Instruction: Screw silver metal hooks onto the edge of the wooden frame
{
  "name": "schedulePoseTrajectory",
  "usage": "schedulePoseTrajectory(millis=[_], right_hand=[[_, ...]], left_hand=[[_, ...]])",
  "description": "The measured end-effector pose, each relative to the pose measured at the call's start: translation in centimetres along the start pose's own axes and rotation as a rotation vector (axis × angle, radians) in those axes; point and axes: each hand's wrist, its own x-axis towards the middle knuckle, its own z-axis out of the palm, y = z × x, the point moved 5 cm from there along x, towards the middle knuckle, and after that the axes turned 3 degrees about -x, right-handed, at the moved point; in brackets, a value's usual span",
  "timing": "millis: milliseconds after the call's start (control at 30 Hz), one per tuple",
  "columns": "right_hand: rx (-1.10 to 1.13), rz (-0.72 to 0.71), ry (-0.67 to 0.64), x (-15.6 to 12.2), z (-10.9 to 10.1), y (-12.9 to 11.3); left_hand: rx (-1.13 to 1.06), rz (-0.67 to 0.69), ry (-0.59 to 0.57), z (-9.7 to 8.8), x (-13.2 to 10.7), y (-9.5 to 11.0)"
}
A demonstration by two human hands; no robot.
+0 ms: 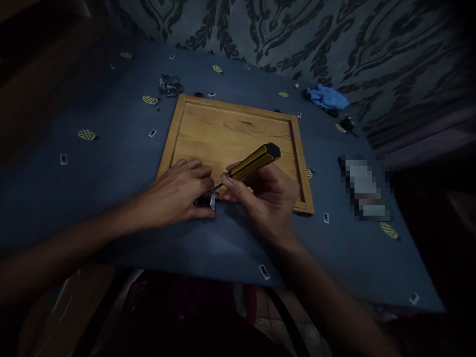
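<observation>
Right hand (269,196): fingers clamped on the screwdriver (255,161), handle tilted up, shaft pointing down at a small metal part (212,201). Left hand (177,191): thumb and forefinger on either side of that part; cannot tell whether they grip it. Part sits at the near edge of the tray (226,129), on the table (115,168). Cloth (329,97) lies near the wall (297,34)

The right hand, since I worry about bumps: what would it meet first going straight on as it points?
Probably the left hand, just left of the right hand; depth there is unclear.
</observation>
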Motion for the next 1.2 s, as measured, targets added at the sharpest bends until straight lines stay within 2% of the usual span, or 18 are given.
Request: schedulePoseTrajectory(millis=[267, 467, 667, 933, 1200], right_hand=[[-0.012, -0.036, 0.101, -0.6, 0.1, 0.4], [0.068, -0.085, 0.330, -0.3, -1.2, -0.6], [0.071, -0.012, 0.142, 0.2, -0.3, 0.0], [0.060, -0.002, 0.103, 0.0, -0.1, 0.1], [0.084, 0.066, 0.052, 0.0, 0.2, 0.4]], left_hand=[[0.000, -0.008, -0.006, -0.1, 0.0, 0.1], [-0.027, 0.024, 0.027, 0.0, -0.1, 0.0], [-0.031, 0.001, 0.016, -0.1, 0.0, 0.0], [-0.023, 0.001, 0.011, -0.1, 0.0, 0.0], [-0.005, 0.004, 0.012, -0.2, 0.0, 0.1]])
